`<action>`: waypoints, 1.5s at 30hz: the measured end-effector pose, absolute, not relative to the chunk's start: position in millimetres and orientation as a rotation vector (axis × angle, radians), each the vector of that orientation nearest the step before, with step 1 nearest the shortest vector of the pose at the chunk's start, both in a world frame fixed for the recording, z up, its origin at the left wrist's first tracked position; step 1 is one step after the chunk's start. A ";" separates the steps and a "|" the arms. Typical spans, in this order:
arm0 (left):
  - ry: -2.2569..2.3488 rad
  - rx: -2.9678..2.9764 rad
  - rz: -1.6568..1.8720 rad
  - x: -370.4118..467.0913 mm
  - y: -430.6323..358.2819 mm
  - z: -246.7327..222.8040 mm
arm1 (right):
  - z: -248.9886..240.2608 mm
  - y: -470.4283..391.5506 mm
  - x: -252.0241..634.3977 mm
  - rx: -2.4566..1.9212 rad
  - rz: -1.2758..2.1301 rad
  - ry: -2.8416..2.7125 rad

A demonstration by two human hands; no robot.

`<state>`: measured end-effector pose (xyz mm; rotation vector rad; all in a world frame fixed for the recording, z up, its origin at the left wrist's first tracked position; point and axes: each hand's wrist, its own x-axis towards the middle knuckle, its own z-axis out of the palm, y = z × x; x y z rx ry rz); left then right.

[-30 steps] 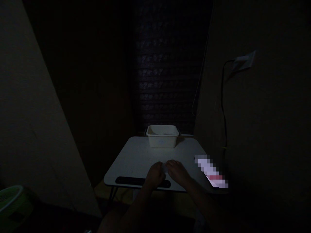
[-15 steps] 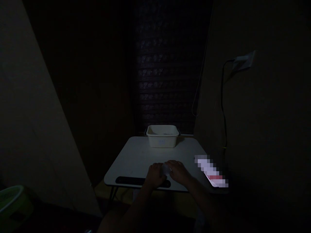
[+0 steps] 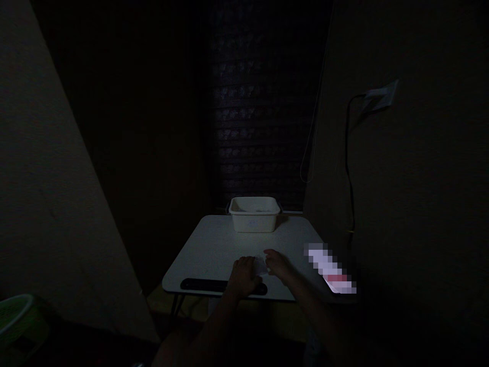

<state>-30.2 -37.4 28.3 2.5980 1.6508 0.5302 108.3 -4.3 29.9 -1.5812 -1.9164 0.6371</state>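
A small clear object (image 3: 260,265), too dim to name, lies between my hands near the front of the white table (image 3: 214,244). My left hand (image 3: 243,275) is closed on its left side, with the wrist over the table's dark slot. On the other side my right hand (image 3: 277,265) has its fingers bent together at the object's right edge; what they pinch is too dark to make out. Farther back stands a white tub (image 3: 255,223) with something pale inside that I cannot identify.
A lit, blurred-out screen (image 3: 330,269) lies at the table's right edge. A cable (image 3: 348,168) hangs from a wall socket (image 3: 382,97) on the right. At the lower left is a green basket (image 3: 23,318). Dark blinds are behind the table.
My right hand's fingers have drawn together and shifted slightly, showing more of the clear object's right side. My left hand has stayed nearly still.
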 end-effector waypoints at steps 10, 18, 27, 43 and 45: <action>1.640 2.620 0.545 -29.7 -34.4 23.6 | 43.7 -9.3 103.4 -1.579 0.925 -1.659; 1.612 2.690 0.581 -30.0 -34.7 23.0 | 50.5 -13.4 101.7 -1.510 1.072 -1.507; 1.620 2.712 0.612 -29.4 -35.5 22.7 | 49.7 -17.4 101.4 -1.431 1.279 -1.302; 1.618 2.736 0.643 -27.1 -36.9 24.4 | 42.7 -13.5 100.4 -1.219 1.445 -1.084; 1.607 2.745 0.645 -27.0 -37.8 25.5 | 41.7 -12.6 99.4 -1.180 1.466 -1.077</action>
